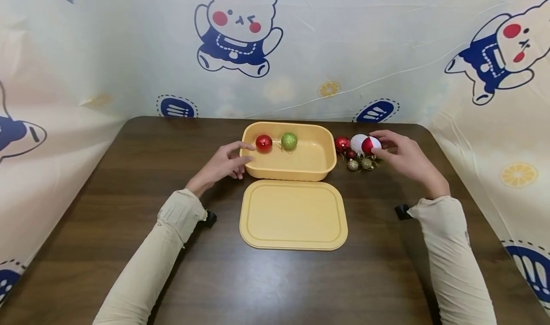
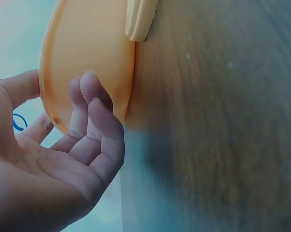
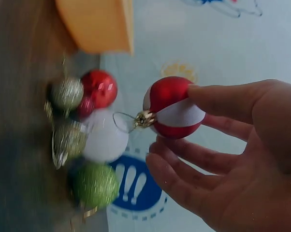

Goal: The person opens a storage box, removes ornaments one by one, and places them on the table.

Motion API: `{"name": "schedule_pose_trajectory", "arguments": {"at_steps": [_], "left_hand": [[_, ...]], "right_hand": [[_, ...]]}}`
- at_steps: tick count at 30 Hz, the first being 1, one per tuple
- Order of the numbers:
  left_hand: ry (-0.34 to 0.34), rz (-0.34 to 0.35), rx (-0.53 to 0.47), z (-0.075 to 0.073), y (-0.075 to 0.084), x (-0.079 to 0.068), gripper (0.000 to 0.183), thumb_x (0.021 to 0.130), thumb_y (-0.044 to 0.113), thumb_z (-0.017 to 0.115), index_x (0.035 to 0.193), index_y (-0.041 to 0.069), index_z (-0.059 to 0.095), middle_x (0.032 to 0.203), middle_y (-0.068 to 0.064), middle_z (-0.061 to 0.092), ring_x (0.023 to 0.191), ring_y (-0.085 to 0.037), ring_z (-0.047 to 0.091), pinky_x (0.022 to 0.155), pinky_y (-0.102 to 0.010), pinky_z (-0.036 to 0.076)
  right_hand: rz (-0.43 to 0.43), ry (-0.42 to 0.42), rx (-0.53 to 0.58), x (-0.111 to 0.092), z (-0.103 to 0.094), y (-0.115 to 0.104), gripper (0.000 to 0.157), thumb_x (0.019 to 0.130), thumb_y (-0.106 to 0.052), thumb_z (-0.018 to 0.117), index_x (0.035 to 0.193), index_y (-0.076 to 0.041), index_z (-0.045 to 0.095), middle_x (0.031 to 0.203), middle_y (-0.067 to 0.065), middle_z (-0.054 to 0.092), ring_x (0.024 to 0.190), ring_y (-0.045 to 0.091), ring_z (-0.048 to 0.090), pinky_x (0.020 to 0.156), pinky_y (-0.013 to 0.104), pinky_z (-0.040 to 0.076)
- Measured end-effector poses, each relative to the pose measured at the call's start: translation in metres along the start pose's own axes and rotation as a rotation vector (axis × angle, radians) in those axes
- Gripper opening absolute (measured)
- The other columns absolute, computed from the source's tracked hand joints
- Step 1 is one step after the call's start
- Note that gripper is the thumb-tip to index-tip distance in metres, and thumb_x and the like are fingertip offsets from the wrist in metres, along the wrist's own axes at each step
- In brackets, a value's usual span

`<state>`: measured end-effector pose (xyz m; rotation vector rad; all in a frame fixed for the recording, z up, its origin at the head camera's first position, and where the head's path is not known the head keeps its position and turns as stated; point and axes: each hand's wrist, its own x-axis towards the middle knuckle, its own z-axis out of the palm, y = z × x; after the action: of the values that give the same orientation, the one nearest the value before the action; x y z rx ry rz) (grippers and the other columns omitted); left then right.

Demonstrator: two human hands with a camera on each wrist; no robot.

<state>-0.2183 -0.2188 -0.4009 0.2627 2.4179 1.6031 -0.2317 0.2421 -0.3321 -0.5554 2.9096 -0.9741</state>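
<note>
A yellow plastic box (image 1: 323, 171) holds a shiny red Christmas ball (image 1: 264, 143) and a glittery green one (image 1: 289, 141). At its left end is my left hand (image 1: 225, 162), thumb and a finger reaching over the rim, the other fingers loosely bent outside the wall (image 2: 87, 43). My right hand (image 1: 406, 155) pinches a red-and-white Christmas ball (image 3: 177, 107) between thumb and fingers, its gold cap and string loop facing the pile. Beside the box's right end lie a white ball (image 3: 106, 137), a red ball (image 1: 342, 144), a green ball (image 3: 96, 185) and small gold balls (image 1: 353, 165).
The yellow lid (image 1: 294, 215) lies flat on the dark wooden table (image 1: 266, 287), in front of the box. Behind the table hangs a patterned cloth (image 1: 301, 43), with more cloth along both sides.
</note>
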Motion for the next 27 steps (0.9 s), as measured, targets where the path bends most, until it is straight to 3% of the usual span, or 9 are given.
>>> {"name": "schedule_pose_trajectory", "arguments": {"at_steps": [5,14,23,27], "left_hand": [[-0.002,0.006,-0.004,-0.001,0.001,-0.001,0.04,0.099,0.028,0.063,0.136,0.012,0.057,0.078,-0.019,0.06,0.066,-0.038,0.063,0.059,-0.038,0.056],[-0.001,0.004,0.003,0.0,0.0,0.0,0.04,0.1,0.024,0.062,0.136,0.009,0.056,0.078,-0.019,0.06,0.065,-0.038,0.063,0.06,-0.039,0.056],[0.002,-0.005,0.006,0.001,0.001,0.0,0.04,0.1,0.027,0.062,0.137,0.011,0.056,0.079,-0.019,0.06,0.065,-0.035,0.063,0.059,-0.038,0.056],[0.002,0.001,0.005,0.001,0.002,-0.001,0.04,0.1,0.025,0.062,0.136,0.01,0.056,0.079,-0.02,0.06,0.064,-0.036,0.062,0.058,-0.038,0.056]], "right_hand": [[-0.01,0.011,-0.079,-0.001,-0.003,0.017,0.039,0.096,-0.014,0.066,0.132,-0.001,0.057,0.118,0.025,0.064,0.104,0.041,0.063,0.09,0.058,0.05],[0.04,-0.066,-0.115,0.0,0.001,0.036,0.042,0.093,-0.008,0.069,0.127,0.005,0.05,0.113,0.03,0.064,0.103,0.042,0.063,0.088,0.057,0.05],[0.083,-0.072,-0.142,0.002,0.006,0.048,0.029,0.091,-0.01,0.07,0.109,0.001,0.05,0.105,0.025,0.064,0.09,0.034,0.06,0.075,0.043,0.052],[0.067,-0.045,-0.158,0.003,0.009,0.054,0.028,0.09,-0.009,0.071,0.107,0.001,0.051,0.1,0.024,0.065,0.087,0.034,0.06,0.076,0.045,0.049]]}}
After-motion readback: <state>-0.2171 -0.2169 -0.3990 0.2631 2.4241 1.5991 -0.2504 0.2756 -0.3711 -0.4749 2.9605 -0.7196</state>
